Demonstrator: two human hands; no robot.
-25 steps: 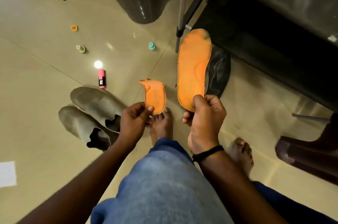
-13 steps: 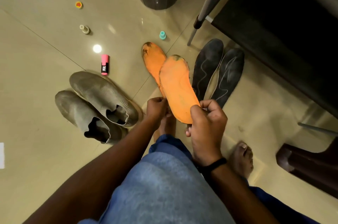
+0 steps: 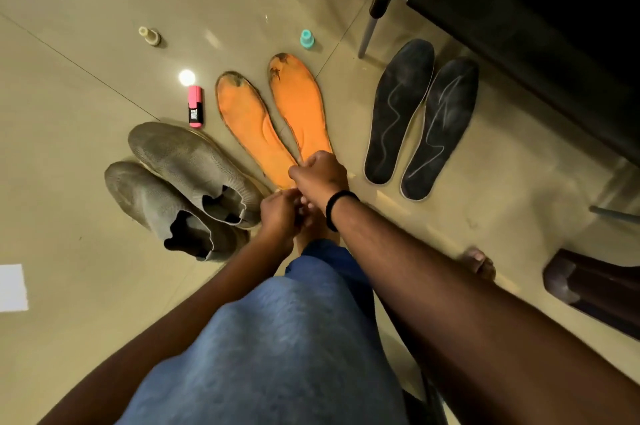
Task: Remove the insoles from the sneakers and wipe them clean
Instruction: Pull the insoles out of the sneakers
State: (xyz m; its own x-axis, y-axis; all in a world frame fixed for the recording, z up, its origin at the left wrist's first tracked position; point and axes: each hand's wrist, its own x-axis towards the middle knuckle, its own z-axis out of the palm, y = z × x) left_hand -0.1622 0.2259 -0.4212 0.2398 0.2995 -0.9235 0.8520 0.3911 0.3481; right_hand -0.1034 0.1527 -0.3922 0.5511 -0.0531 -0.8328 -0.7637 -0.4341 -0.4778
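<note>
Head view: both orange insoles [image 3: 273, 119] now lie flat at twelve o'clock, lowered from raised. My right hand [image 3: 320, 173] pinches one heel; left hand [image 3: 278, 213] curled, contents unclear. Wiping remains, I judge.

Warm, dim overhead light leaves a small bright glare spot [image 3: 186, 77] on the glossy floor [image 3: 69, 154], the upper right corner sinks into near-black shadow, wide-angle distortion bends the edges, and both hands look slightly motion-blurred.
</note>
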